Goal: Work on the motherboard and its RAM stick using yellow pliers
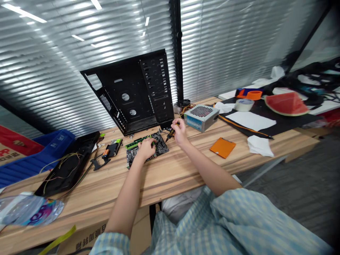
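A dark motherboard (161, 146) with green memory sticks (132, 144) lies flat on the wooden table in front of me. My left hand (146, 148) rests on top of it, fingers spread over its parts and covering its middle. Closed around the handle of a black and yellow screwdriver (170, 134) is my right hand (180, 131). The screwdriver slants down to the left, its tip by the board's right edge; whether it touches the board I cannot tell. Behind the board stands an open black computer case (132, 92).
Right of the case sits a power supply (202, 117), with an orange square plate (222, 147) nearer me. Farther right are a tape roll (243, 105) and a watermelon slice (287, 103). On the left lie a black panel with wires (69, 170) and a plastic bottle (32, 209).
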Motion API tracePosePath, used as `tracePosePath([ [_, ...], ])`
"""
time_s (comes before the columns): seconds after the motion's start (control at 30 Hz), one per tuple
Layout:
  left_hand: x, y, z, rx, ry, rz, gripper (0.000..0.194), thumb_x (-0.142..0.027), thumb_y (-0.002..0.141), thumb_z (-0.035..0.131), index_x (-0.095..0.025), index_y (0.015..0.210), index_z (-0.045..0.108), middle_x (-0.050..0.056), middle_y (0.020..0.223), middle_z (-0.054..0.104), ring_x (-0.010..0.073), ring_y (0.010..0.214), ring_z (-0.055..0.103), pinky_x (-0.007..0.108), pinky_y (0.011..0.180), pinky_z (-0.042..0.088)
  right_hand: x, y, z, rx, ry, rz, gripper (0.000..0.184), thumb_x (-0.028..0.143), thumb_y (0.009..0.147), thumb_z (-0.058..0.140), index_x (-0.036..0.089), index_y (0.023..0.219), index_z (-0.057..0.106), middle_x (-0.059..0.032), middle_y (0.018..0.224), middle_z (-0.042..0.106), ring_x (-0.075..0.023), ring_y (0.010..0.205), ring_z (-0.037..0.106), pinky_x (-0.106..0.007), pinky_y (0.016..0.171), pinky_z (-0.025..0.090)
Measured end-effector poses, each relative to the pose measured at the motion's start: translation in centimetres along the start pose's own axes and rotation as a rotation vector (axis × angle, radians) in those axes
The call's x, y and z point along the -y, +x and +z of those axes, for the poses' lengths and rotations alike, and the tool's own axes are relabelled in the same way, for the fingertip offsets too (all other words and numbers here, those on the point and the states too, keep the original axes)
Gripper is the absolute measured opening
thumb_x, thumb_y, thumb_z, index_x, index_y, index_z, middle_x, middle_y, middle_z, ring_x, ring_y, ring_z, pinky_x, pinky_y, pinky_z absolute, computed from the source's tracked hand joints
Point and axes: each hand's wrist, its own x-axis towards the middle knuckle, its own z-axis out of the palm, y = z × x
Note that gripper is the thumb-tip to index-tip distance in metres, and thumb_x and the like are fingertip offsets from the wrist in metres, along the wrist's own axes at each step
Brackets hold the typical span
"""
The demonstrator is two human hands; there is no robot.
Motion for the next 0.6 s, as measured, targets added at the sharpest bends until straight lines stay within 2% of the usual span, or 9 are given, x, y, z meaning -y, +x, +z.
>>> tracePosePath([
  [0.17, -0.4, -0.1, -0.3, 0.024, 0.012, 0.027, 0.031, -0.019, 0.078, 0.05, -0.025, 0.103, 0.067, 0.007, 0.119, 0.065, 0.0287, 0.116, 0.054, 0.047, 0.092, 0.04, 0.2, -0.3, 0.3, -0.025, 0.128, -0.026, 0.029, 0.03, 0.065, 0.062, 0.024, 0.081, 0.038, 0.0031, 0.082, 0.043, -0.0121, 0.072, 0.041, -0.025, 0.069, 0.038],
  [0.4, -0.6, -0.1, -0.4, 0.054, 0.001, 0.045, 0.034, -0.018, 0.081, 0.044, -0.025, 0.103, 0.069, 0.006, 0.12, 0.065, 0.0271, 0.117, 0.054, 0.044, 0.092, 0.041, 0.6, -0.2, 0.4, -0.047, 0.097, -0.065, 0.025, 0.03, 0.065, 0.061, 0.024, 0.08, 0.041, 0.0028, 0.08, 0.045, -0.0129, 0.073, 0.042, -0.026, 0.07, 0.039],
  [0.6, -1.2, -0.2, -0.5, 0.041, -0.015, 0.097, 0.029, -0.027, 0.086, 0.047, -0.024, 0.103, 0.071, 0.006, 0.121, 0.065, 0.0262, 0.118, 0.054, 0.041, 0.093, 0.042, 0.5, -0.3, 0.6, -0.012, 0.11, -0.065, 0.026, 0.029, 0.066, 0.061, 0.024, 0.08, 0.039, 0.0033, 0.078, 0.043, -0.0125, 0.071, 0.04, -0.026, 0.069, 0.038],
])
